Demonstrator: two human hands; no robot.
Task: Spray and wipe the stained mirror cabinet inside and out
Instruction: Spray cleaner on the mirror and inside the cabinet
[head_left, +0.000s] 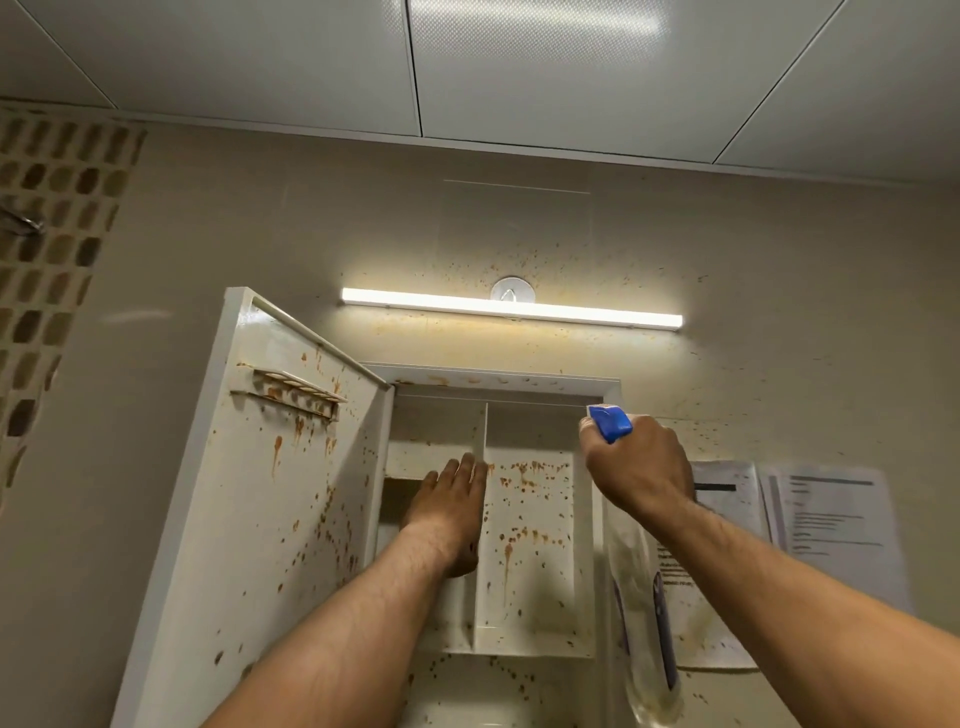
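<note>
The white mirror cabinet stands open on the wall, its back panel and divider speckled with orange-brown stains. Its door swings out to the left, stained too, with a small rack near its top. My left hand lies flat, fingers together, against the upper inside of the cabinet by the central divider; no cloth shows under it. My right hand grips a clear spray bottle with a blue trigger head at the cabinet's right edge, nozzle pointing into the cabinet.
A lit light bar runs along the wall above the cabinet, with a round hook behind it. Stain specks dot the beige wall. Printed papers hang to the right. Mosaic tiles cover the far left wall.
</note>
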